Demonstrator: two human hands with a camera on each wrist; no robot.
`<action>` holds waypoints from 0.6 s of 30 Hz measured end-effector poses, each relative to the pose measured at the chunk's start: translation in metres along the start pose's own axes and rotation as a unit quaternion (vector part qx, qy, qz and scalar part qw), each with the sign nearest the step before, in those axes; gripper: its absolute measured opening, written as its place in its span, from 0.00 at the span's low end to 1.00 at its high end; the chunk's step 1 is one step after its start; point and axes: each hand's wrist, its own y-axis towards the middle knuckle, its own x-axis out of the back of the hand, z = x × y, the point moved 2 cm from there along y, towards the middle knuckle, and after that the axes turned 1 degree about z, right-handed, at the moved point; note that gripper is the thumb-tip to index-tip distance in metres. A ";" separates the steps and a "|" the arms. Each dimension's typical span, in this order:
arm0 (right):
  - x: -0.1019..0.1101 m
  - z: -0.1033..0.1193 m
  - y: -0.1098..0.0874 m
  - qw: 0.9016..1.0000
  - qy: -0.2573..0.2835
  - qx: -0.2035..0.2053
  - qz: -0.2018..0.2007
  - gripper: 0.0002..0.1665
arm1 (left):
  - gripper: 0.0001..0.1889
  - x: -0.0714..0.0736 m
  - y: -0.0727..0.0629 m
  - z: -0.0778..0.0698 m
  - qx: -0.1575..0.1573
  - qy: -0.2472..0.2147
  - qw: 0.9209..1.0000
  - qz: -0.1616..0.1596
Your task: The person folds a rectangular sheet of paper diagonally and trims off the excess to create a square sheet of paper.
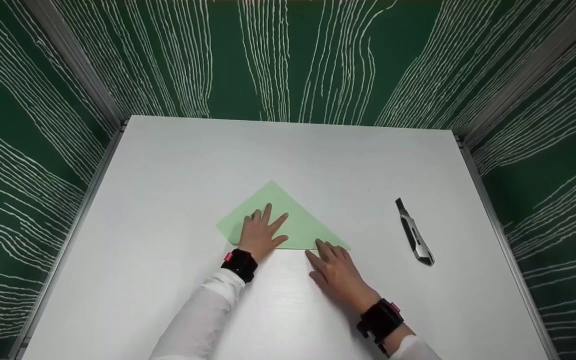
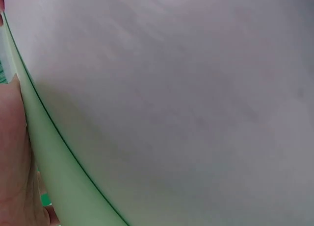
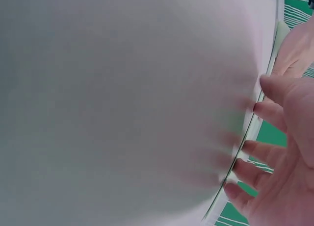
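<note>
A light green sheet of paper (image 1: 300, 220), folded into a roughly triangular shape, lies on the white table with its folded edge towards me. My left hand (image 1: 260, 232) rests spread on the paper's left half, fingers pointing away from me. At the right end of the near edge, my right hand (image 1: 337, 270) touches the paper with its fingertips, the thumb off to the left side. In the left wrist view the paper (image 2: 54, 157) runs in a band beside the left hand (image 2: 14, 157). In the right wrist view the right hand's fingertips (image 3: 243, 164) are along the paper's thin edge.
A utility knife (image 1: 414, 232) with a silver and black handle lies to the right of the paper. The white table (image 1: 168, 165) is bordered by metal rails and green panels (image 1: 413, 50) with white wavy lines.
</note>
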 end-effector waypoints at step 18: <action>-0.001 0.007 0.004 1.000 0.015 -0.013 -0.003 0.32 | 0.28 -0.014 -0.025 0.041 -0.082 -0.182 0.980 0.012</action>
